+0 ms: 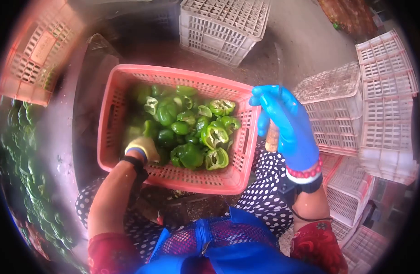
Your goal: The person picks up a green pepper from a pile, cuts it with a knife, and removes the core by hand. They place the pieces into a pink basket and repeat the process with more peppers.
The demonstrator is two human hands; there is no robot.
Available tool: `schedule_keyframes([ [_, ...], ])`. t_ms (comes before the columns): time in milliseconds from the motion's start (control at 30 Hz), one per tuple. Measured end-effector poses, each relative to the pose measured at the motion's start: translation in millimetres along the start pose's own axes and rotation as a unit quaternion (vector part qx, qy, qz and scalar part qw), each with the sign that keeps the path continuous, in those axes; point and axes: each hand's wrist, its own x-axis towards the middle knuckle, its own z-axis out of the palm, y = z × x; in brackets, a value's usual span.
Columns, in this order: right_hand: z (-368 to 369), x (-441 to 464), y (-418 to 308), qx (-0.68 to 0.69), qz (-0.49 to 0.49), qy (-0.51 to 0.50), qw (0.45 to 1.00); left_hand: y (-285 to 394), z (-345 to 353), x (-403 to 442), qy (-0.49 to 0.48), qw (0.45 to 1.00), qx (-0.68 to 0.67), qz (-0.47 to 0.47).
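Note:
A pink plastic basket [178, 186] rests at my knees, holding many green bell peppers [190, 156], several of them cut open with pale insides showing. My left hand [144, 148], in a yellowish glove, reaches into the basket's left side; its fingers are blurred and partly hidden among the peppers. At the basket's upper right corner is my right hand [285, 125] in a blue rubber glove. Its fingertips are at the rim, and its curled fingers hold a wooden handle [272, 137] against the palm. The rest of that tool is hidden.
A heap of green peppers [34, 169] lies along the left. One orange crate [41, 50] stands at upper left, a whitish crate [223, 29] beyond the basket. Stacked crates [388, 105] line the right side. My polka-dot trousers [269, 192] flank the basket.

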Motion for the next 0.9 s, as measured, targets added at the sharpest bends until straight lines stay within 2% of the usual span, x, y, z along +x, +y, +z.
schedule_keyframes([
  [167,-0.9,-5.0,-6.6,0.005,-0.002,0.026,1.000,17.8,2.7,31.3,-0.037,0.996,0.075,0.000],
  [267,-2.1,-1.6,-13.0,0.039,-0.024,0.044,0.998,32.0,16.5,42.0,-0.018,0.990,0.133,-0.047],
  [300,-3.3,-1.9,-15.5,0.045,-0.023,0.046,0.998,24.7,16.5,38.5,-0.020,0.991,0.134,-0.011],
  [400,-9.6,-3.2,-16.7,0.062,-0.045,0.044,0.996,36.9,-39.8,-7.5,-0.058,0.982,0.163,0.076],
  [467,-16.9,-13.0,-10.5,0.068,-0.047,0.055,0.995,93.6,-78.5,-39.8,0.070,0.994,0.003,0.079],
  [533,-19.0,-6.6,-9.6,0.072,-0.055,0.059,0.994,122.2,-69.5,-24.9,0.141,0.972,-0.137,0.125],
  [600,-23.2,-3.3,-8.4,0.077,-0.060,0.060,0.993,148.9,-55.7,-10.4,0.114,0.934,-0.251,0.229],
  [633,-23.1,-3.4,-9.0,0.070,-0.059,0.066,0.994,164.5,-44.1,6.0,0.114,0.946,-0.219,0.209],
  [733,-28.4,-4.7,-10.1,0.045,-0.053,0.075,0.995,179.9,-0.6,39.6,0.223,0.939,-0.162,0.205],
  [867,-32.3,-5.6,-9.2,0.047,-0.050,0.073,0.995,160.7,-3.1,25.9,0.228,0.940,-0.200,0.157],
  [900,-32.7,-7.2,-8.3,0.047,-0.046,0.071,0.995,162.0,-5.1,8.0,0.348,0.899,-0.226,0.141],
])
